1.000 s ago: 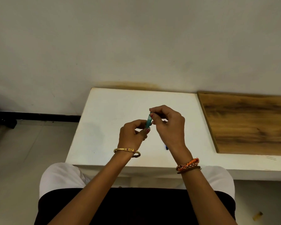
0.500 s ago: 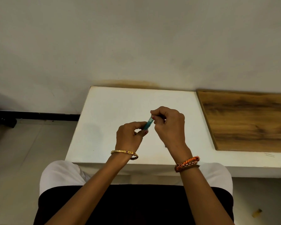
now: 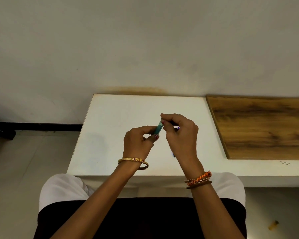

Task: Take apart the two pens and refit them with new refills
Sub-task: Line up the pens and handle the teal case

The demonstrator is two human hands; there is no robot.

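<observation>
Both my hands hold a teal pen above the middle of the white table. My left hand pinches its lower end between thumb and fingers. My right hand is closed around its upper end, which is hidden in the fingers. Only a short teal stretch shows between the hands. A small dark blue piece lies on the table, mostly hidden behind my right wrist. A bit of blue shows at my right knuckles. No other pen or refill is visible.
A brown wooden board lies on the table's right part, against the wall. The table's near edge sits just above my lap. Grey floor lies to the left, and a small yellowish scrap is on the floor at lower right.
The hands stay together on the teal pen with only small finger shifts. The view has drifted slightly.
</observation>
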